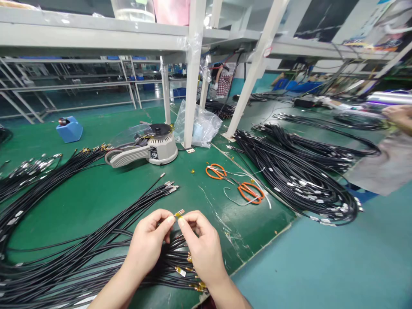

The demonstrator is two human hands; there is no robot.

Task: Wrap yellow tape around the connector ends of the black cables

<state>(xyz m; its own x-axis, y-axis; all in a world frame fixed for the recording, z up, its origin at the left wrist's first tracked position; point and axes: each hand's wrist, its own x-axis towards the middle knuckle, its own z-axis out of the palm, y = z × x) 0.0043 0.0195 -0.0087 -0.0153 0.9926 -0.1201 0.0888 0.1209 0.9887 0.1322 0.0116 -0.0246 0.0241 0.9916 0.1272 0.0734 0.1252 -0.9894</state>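
- Connector [180,212], small, with a yellow band round it, sits between the fingertips of the two hands, above the near edge of the green table [225,227].
- Its pale tip sticks out past the grip, tilted up and to the right, clear of the fingers.
- The left hand [149,238] has thumb and forefinger pinched together at the connector's lower left end.
- The right hand [202,240] has its thumb and forefinger closed against the yellow band from the other side.
- Black cables [80,249] lie beneath and to the left of both hands; the left forearm and the right hand cover part of them.
- Whatever runs down from the connector is hidden behind the fingers, so I cannot tell which cable it belongs to.
- Both forearms are cut off by the lower edge.
- Lettering on the connector's tip is too small to read.
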